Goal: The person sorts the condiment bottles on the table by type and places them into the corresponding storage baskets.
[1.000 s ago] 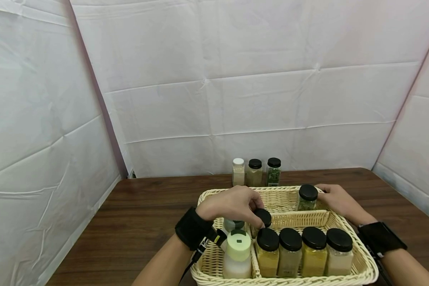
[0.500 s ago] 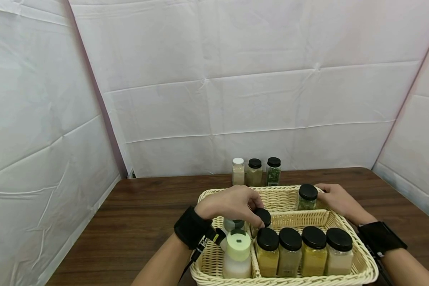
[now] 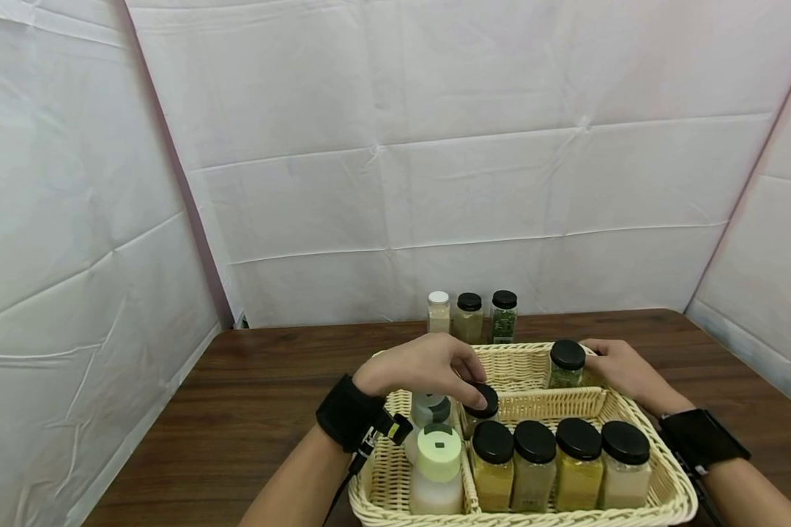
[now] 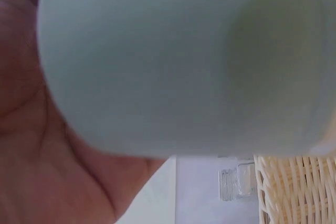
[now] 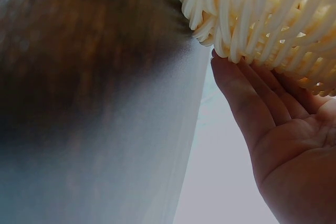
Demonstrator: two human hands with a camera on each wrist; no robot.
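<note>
- Left hand (image 3: 425,369) has its grip pinched on the black lid of a small spice jar (image 3: 482,407), which sits in the wicker basket (image 3: 659,468) just behind the near row of four black-capped jars (image 3: 556,461).
- Right hand (image 3: 622,369) lies with straight fingers flat against the basket's far right rim, holding nothing, beside a green-herb jar (image 3: 567,364).
- Looks like the jar is mid-lift or mid-placement; the next move needs a straight vertical path to avoid bumping the neighbours.
- Left wrist view only shows a blurry pale cap (image 4: 178,61) and palm; right wrist view shows fingers (image 5: 252,95) touching the weave from outside, which the head view hides.
- Three more jars (image 3: 469,316) stand on the counter (image 3: 270,395) further back.
</note>
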